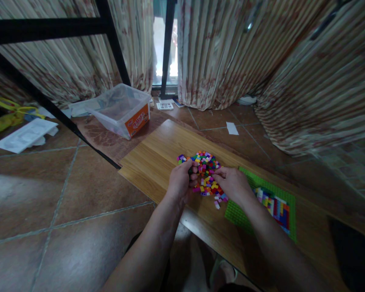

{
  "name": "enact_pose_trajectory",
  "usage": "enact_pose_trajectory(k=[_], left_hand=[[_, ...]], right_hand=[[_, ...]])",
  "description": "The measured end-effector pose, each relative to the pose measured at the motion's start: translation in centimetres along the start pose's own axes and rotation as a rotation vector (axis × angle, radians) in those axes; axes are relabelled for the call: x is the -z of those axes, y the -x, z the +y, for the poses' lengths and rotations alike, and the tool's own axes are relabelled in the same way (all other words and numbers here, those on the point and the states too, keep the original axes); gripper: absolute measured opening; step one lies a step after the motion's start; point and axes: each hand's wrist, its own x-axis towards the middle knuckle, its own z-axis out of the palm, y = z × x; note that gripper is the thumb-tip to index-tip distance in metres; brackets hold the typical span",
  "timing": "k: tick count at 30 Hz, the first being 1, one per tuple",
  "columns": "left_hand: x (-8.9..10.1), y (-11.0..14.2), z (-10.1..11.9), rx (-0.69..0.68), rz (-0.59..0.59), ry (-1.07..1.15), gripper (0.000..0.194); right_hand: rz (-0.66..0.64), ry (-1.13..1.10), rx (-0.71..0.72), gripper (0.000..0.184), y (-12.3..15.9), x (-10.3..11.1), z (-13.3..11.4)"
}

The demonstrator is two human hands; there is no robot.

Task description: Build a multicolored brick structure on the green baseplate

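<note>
A loose heap of small multicoloured toy bricks [207,162] lies on the wooden tabletop. At the heap's left side is my left hand [182,178], its fingers curled inward; something dark green shows at the fingers, too small to make out. My right hand [232,183] reaches into the heap's right side, thumb and fingertips pinched together among the bricks. Whatever is between those fingertips is hidden. Under my right forearm lies a green studded baseplate [241,219], partly covered by the arm. Rows of coloured bricks [275,207] are fixed on its right part.
A clear plastic bin [118,109] with an orange label stands on a mat beyond the wooden table [158,150]. A dark flat object [349,247] lies at the table's right end. Black metal bars [109,32] cross the upper left. White packaging [26,136] is on the tiled floor.
</note>
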Motion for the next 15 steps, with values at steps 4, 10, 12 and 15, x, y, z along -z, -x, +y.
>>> enact_pose_trajectory(k=[4, 10, 12, 15], left_hand=[[0.1, -0.2, 0.1, -0.019, 0.046, 0.059, 0.016], [-0.5, 0.0, 0.4, 0.023, 0.126, 0.209, 0.029], [-0.8, 0.3, 0.4, 0.047, 0.129, 0.241, 0.032], [-1.1, 0.5, 0.1, 0.084, 0.115, 0.282, 0.035]], right_hand=[[-0.033, 0.031, -0.003, 0.014, -0.5, 0.3, -0.6], [-0.026, -0.059, -0.039, 0.011, -0.8, 0.1, -1.3], [-0.004, -0.145, -0.069, 0.010, -0.5, 0.4, -1.2], [0.018, -0.572, -0.160, 0.016, 0.5, 1.3, -1.1]])
